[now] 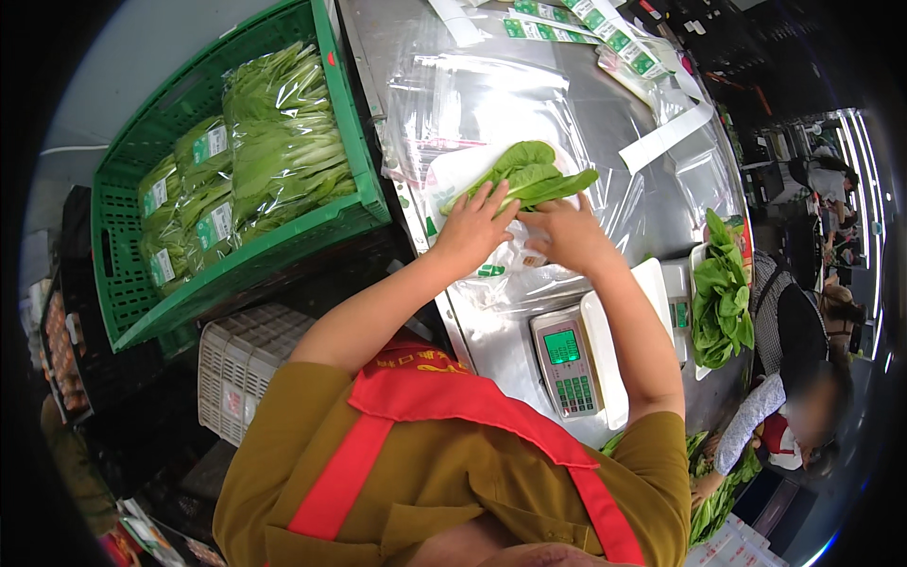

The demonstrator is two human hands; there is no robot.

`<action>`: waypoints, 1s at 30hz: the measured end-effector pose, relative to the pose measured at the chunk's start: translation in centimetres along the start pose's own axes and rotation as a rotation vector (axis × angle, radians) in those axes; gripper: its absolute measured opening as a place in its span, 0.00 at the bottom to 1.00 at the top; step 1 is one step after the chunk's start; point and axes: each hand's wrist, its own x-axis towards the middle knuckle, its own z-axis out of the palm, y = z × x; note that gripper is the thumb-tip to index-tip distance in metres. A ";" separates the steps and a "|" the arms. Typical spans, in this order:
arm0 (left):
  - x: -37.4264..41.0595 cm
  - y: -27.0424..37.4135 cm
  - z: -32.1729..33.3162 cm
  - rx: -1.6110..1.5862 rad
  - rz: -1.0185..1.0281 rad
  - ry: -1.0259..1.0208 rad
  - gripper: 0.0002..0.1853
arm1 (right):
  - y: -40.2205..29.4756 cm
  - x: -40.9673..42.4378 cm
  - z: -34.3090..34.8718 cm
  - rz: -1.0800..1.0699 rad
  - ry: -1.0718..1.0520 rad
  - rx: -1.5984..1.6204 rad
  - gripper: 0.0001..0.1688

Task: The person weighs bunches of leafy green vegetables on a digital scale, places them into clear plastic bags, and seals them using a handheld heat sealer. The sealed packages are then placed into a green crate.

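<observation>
A small bunch of leafy greens (531, 170) lies slantwise on a clear plastic bag with white and green print (453, 169), on the metal table before me. My left hand (473, 230) rests over the stem side of the bunch, fingers spread. On the other side, my right hand (567, 237) touches the lower edge of the leaves with bent fingers; whether it grips them is hidden. Below my hands, more printed plastic (489, 271) shows. A digital scale (567, 361) with a lit green display stands under my right forearm.
At left stands a green crate (283, 259) of bagged greens (290, 142), above a grey plastic basket (237, 368). Label strips (616, 42) and clear bags (489, 85) cover the table's far side. Greens fill a white tray (723, 298) at right; a co-worker's hand (706, 487) touches other greens.
</observation>
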 end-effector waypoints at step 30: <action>1.9 -0.1 0.9 -0.530 -0.078 0.007 0.06 | 7.0 8.9 5.9 0.242 0.438 0.085 0.15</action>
